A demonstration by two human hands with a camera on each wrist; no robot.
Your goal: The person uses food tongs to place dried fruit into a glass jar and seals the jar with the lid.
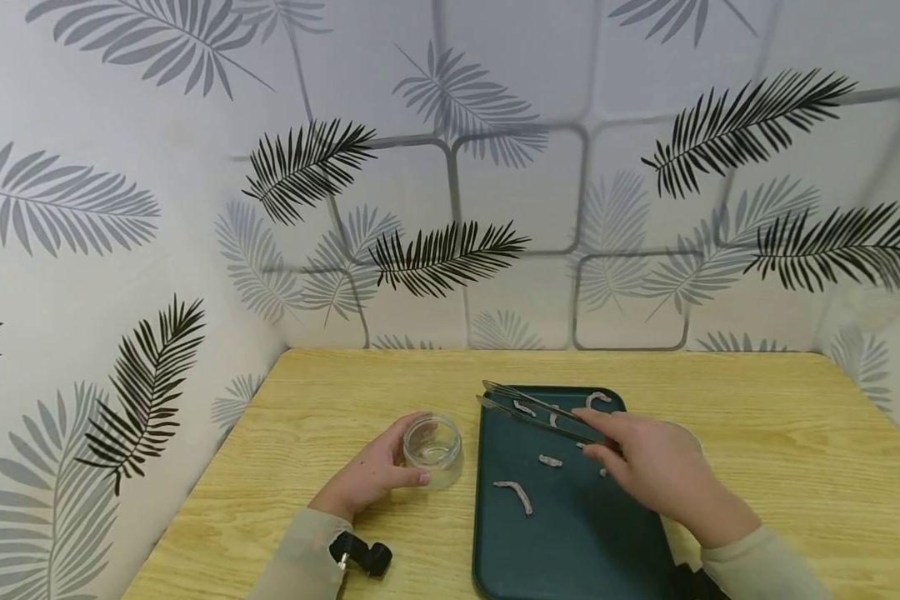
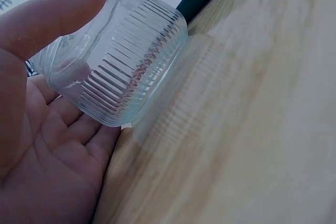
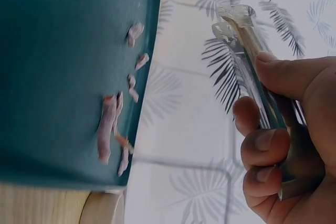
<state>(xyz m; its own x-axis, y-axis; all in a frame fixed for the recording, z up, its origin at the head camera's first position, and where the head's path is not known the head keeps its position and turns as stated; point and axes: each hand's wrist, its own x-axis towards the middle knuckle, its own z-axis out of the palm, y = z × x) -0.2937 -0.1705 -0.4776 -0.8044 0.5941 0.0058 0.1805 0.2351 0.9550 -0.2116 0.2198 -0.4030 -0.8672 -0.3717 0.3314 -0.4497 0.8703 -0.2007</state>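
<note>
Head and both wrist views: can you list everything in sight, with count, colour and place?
Glass jar: one, clear, at the tray's left
Tongs: one pair, silvery metal, above the tray
Curled pieces: at least seven, pinkish grey, on the tray
Tray: one, dark green, on the table
Round object: one, pale, beside the tray, mostly hidden
Table: one, yellowish wood, under everything
Wall covering: white with grey and black leaves, behind and beside the table
Left hand: one, bare, holding the jar
Right hand: one, bare, gripping the tongs
Sleeves: two, pale, on the arms
Wrist devices: two, black, at the wrists
</note>
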